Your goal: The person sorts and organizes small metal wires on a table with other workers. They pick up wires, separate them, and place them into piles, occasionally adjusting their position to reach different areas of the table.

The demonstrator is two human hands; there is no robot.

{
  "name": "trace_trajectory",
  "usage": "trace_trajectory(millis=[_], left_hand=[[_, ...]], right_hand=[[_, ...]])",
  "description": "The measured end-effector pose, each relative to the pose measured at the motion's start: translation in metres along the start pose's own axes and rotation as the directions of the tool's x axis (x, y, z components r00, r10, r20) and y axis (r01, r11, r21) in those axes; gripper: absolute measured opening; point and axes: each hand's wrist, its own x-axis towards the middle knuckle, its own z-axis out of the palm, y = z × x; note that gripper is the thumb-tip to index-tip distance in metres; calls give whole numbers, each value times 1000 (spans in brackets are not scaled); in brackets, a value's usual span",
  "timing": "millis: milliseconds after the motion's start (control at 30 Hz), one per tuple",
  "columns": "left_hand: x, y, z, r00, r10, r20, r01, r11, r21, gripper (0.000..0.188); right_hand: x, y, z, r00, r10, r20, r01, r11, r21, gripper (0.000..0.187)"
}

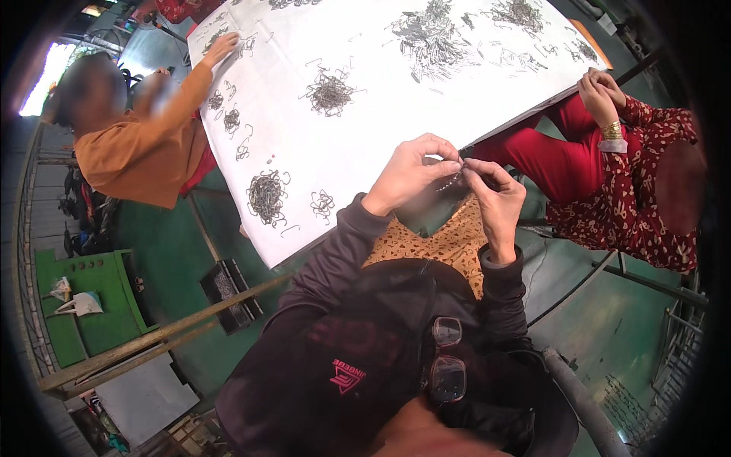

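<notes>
My left hand (415, 174) and my right hand (499, 204) meet just off the table's near edge, above my lap. Thumbs and fingers of both are pinched on a small shiny metal piece (448, 183); its exact kind is too small and too covered to tell. Left of my hands, on the white-covered table (365, 145), lies a dark pile of bent wire hooks (266, 199). Beside it is a smaller cluster of hooks (322, 204). Further off sits another tangled heap of hooks (330, 93).
A large heap of thin metal pieces (430, 42) spreads across the far table. At left, a person in an orange top (145, 145) reaches over the table. At right sits a person in patterned red (609, 183), hands together at the edge. A wooden rail (167, 331) runs behind me.
</notes>
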Motion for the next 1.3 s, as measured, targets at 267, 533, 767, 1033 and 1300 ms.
trace_trajectory(millis=[267,533,767,1033,1300], left_hand=[[-5,-3,35,943,224,-245,-198,972,127,13],[-10,0,43,943,216,-254,-209,976,53,9],[-25,-4,36,916,254,-311,-218,965,145,8],[-23,-15,19,914,271,-300,-240,961,137,9],[-10,-9,20,938,246,-243,-214,965,151,11]], right_hand=[[3,-1,-1,992,-120,-31,120,993,3,20],[137,44,4,978,-188,93,205,948,-242,22],[213,122,64,827,-295,478,555,297,-777,12],[185,110,44,828,-279,486,559,349,-752,12],[92,19,11,956,-99,277,128,988,-88,14]])
